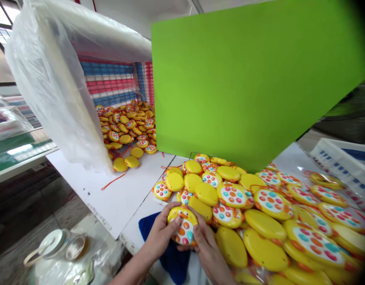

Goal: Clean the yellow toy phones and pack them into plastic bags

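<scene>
A yellow duck-faced toy (185,226) with a white belly of coloured dots is gripped between my two hands, dotted side up. My left hand (164,229) wraps its left side, the thumb lying across its front. On the other side, the fingers of my right hand (204,239) close around the right edge. Below the hands a dark blue cloth (174,266) hangs over the table edge. Right beside them lies a heap of matching toys (206,194), some dotted side up, others showing plain yellow backs.
A plastic-wrapped crate (90,118) on its side holds more such toys (126,126). A tall green board (236,87) stands behind the heap. At right is a white basket (343,158); at lower left, a lidded jar (53,243). An orange cord (113,181) lies on the white table (93,194).
</scene>
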The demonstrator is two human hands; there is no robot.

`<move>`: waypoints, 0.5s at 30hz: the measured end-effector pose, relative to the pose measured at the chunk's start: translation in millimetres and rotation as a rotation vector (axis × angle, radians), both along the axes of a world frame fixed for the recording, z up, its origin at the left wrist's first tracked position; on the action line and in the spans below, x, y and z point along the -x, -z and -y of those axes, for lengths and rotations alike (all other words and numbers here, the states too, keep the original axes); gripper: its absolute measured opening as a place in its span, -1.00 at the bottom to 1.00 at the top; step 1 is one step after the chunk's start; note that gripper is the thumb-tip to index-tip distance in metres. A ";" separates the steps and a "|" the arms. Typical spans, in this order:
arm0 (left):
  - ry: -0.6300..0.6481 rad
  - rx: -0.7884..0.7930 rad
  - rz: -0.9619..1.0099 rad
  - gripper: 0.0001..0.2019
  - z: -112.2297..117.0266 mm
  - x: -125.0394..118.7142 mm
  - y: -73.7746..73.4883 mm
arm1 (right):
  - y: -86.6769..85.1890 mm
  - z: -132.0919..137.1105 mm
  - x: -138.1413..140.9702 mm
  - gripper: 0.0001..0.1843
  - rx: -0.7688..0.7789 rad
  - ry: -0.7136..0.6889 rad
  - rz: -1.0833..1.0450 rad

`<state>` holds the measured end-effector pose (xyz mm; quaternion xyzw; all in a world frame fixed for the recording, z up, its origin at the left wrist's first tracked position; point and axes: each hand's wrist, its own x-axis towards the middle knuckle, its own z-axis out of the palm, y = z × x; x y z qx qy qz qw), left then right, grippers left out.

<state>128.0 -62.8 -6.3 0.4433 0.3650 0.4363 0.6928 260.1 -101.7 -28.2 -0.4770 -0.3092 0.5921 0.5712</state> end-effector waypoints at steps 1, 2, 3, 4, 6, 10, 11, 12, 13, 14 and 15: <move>0.009 0.000 0.006 -0.53 0.1 0.2 0.6 | -1.5 -0.6 -0.5 -0.37 0.019 -0.006 0.001; 0.014 -0.006 0.009 -0.52 0.2 0.5 1.3 | -2.8 -1.3 -1.1 -0.37 0.034 -0.010 0.007; 0.011 -0.016 0.005 -0.52 0.4 0.8 2.2 | -3.7 -1.8 -1.7 -0.38 0.041 -0.012 0.018; 0.000 -0.027 -0.004 -0.54 0.3 1.0 3.1 | -4.2 -2.1 -2.2 -0.39 0.039 -0.011 0.030; -0.029 -0.045 -0.020 -0.59 -0.5 1.2 4.7 | -3.8 -2.0 -2.1 -0.41 0.030 -0.032 0.049; -0.026 -0.052 -0.036 -0.63 -5.7 0.8 5.0 | -1.0 -1.6 -2.1 -0.42 0.034 -0.083 0.069; -0.007 -0.039 -0.039 -0.61 -7.5 0.6 4.5 | -1.5 -2.7 -4.1 -0.42 0.035 -0.094 0.081; 0.017 -0.029 -0.039 -0.59 -9.4 0.4 3.8 | -3.0 -4.5 -7.8 -0.42 0.029 -0.097 0.110; 0.040 -0.029 -0.034 -0.54 -11.6 0.5 3.3 | -5.6 -7.1 -13.5 -0.44 0.013 -0.088 0.162; 0.056 -0.045 -0.031 -0.49 -13.9 1.0 3.0 | -9.5 -10.4 -21.2 -0.45 -0.010 -0.054 0.247; 0.058 -0.079 -0.036 -0.45 -16.5 2.2 3.2 | -14.5 -14.2 -30.6 -0.45 -0.043 0.008 0.357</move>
